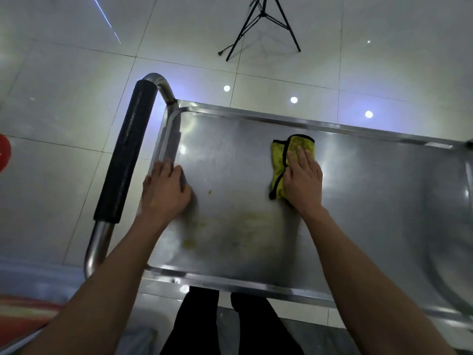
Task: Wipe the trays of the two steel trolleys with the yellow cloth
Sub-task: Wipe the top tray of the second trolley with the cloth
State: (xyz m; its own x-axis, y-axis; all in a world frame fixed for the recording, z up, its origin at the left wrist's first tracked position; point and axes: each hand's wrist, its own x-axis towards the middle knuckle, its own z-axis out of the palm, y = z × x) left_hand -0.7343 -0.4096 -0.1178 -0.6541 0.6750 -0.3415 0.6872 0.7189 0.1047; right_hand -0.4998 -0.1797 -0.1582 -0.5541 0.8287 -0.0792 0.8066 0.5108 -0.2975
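Note:
A steel trolley's top tray (358,201) fills the middle of the view. The yellow cloth (280,160), edged in black, lies folded on the tray's middle. My right hand (303,180) presses flat on the cloth with straight fingers. My left hand (165,190) rests on the tray's left rim, its fingers over the edge. Yellowish smears and crumbs (240,226) mark the tray surface between my arms and near the front rim.
The trolley's handle (125,155), padded in black foam, stands left of the tray. A black tripod (261,26) stands on the tiled floor beyond the trolley. My legs in dark trousers (230,326) show below the front rim. Something red (3,155) is at the left edge.

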